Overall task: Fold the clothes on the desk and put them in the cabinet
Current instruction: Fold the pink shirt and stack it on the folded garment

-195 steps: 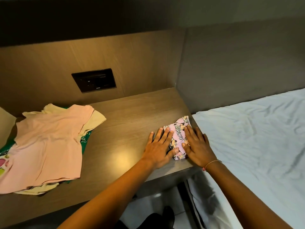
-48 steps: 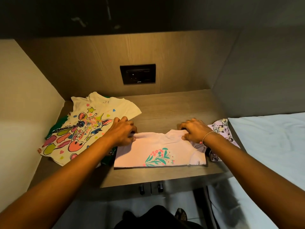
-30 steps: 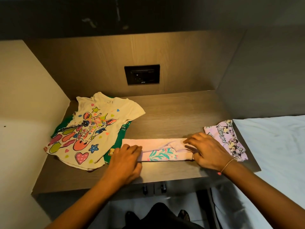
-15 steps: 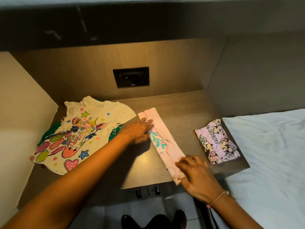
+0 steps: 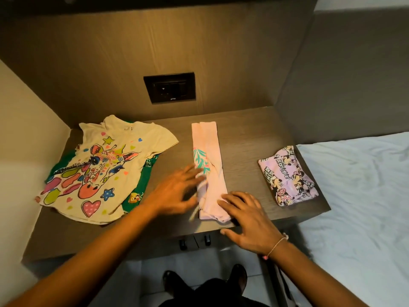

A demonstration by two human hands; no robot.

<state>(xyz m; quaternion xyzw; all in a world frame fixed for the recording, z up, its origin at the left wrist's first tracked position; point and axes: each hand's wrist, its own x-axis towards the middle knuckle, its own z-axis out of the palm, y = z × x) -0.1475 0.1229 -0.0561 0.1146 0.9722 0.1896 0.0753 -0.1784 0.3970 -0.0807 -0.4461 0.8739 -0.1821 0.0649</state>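
At frame centre, left hand (image 5: 174,193) and right hand (image 5: 247,220) lie flat and spread on the lower end of the pink shirt (image 5: 208,151), a half-folded strip on the desk (image 5: 243,138), probably needing doubling over next.

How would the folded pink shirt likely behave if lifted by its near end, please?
Probably floppy: the pink shirt is thin cloth lying flat in a long strip on the desk, so it would likely droop and unfold. Its near layers look loose beside the left hand, so a push may bunch it.
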